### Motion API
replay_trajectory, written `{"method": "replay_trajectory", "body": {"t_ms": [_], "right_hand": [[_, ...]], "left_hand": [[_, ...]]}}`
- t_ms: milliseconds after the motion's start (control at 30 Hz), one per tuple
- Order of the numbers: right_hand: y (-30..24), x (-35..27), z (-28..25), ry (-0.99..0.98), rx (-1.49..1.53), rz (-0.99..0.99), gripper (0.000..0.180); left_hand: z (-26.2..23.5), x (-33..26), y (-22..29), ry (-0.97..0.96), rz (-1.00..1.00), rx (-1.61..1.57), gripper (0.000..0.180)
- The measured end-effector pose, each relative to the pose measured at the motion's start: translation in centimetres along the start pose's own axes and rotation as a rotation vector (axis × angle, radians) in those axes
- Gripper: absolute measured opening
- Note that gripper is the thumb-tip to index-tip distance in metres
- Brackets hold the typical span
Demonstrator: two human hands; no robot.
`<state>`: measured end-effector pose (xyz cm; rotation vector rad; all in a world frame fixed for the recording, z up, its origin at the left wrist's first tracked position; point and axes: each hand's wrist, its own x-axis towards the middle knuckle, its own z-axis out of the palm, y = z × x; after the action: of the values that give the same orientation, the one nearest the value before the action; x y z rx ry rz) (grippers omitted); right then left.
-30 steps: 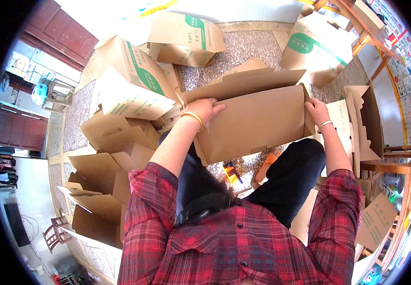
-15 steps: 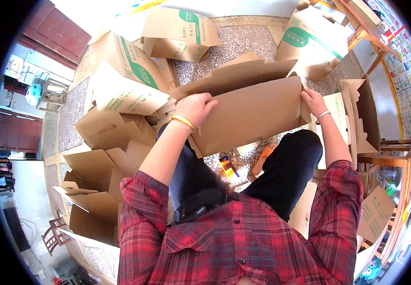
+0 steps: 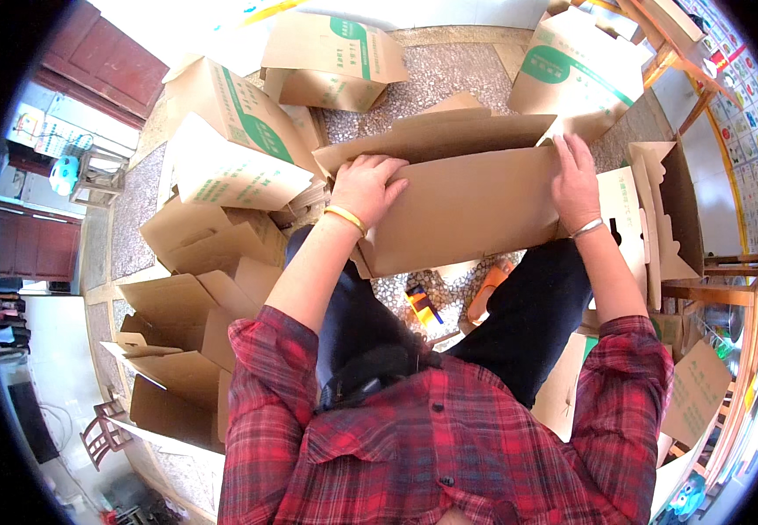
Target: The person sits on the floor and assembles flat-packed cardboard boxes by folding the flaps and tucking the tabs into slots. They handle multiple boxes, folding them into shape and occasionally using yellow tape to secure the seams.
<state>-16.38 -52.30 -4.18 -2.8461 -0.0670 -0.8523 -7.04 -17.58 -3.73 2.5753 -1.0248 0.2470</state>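
Observation:
A plain brown cardboard box (image 3: 466, 206) with its top flaps standing up is in front of me, between and above my knees. My left hand (image 3: 366, 191) is closed round its left upper corner, the fingers over the edge and the thumb on the near panel. Against the right end lies my right hand (image 3: 577, 188), its fingers stretched upward along the corner and its palm touching the side. The far flap (image 3: 440, 140) rises behind the near panel, and the box's inside is mostly hidden.
Open cartons with green print stand on the far floor, including a tall carton (image 3: 576, 74). Several open boxes (image 3: 169, 319) line my left. On my right are an upright open carton (image 3: 663, 210) and wooden furniture (image 3: 720, 293). An orange-and-blue object (image 3: 423, 304) lies between my feet.
My right hand has shifted from gripping the upper right corner to lying along the right end with straightened fingers. My left fingers have moved over the edge. The near panel's lower edge has risen slightly.

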Motion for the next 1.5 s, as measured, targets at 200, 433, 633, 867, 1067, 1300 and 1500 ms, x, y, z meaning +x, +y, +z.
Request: {"method": "replay_trajectory", "body": {"t_ms": [200,433,633,867,1067,1300,1500], "right_hand": [[-4.3,2.2,2.1,-0.203,0.028,-0.253,0.043],[-4.1,5.4,5.2,-0.489,0.016,-0.119,0.031],[-3.0,6.4,5.4,-0.543,0.116,-0.128,0.029],[-5.5,3.2,-3.9,-0.444,0.119,-0.265,0.022],[-8.1,-2.6,-9.6,-0.329,0.301,-0.285,0.022],[-8.5,-4.5,-11.1,-0.361,0.344,-0.23,0.029],[-8.4,-4.4,-10.5,-0.39,0.377,-0.208,0.031]], "left_hand": [[0.1,1.1,-0.1,-0.216,-0.119,-0.115,0.034],[1.6,1.9,-2.0,-0.254,-0.122,-0.072,0.036],[-0.8,2.3,-0.8,-0.423,-0.202,-0.145,0.041],[-5.8,1.2,-1.1,-0.757,-0.385,-1.083,0.046],[-4.2,-0.9,-0.1,-1.088,-0.267,-1.331,0.052],[5.3,-0.4,1.9,-1.172,0.009,-0.905,0.042],[9.5,-1.3,3.6,-1.317,0.135,-0.785,0.042]]}}
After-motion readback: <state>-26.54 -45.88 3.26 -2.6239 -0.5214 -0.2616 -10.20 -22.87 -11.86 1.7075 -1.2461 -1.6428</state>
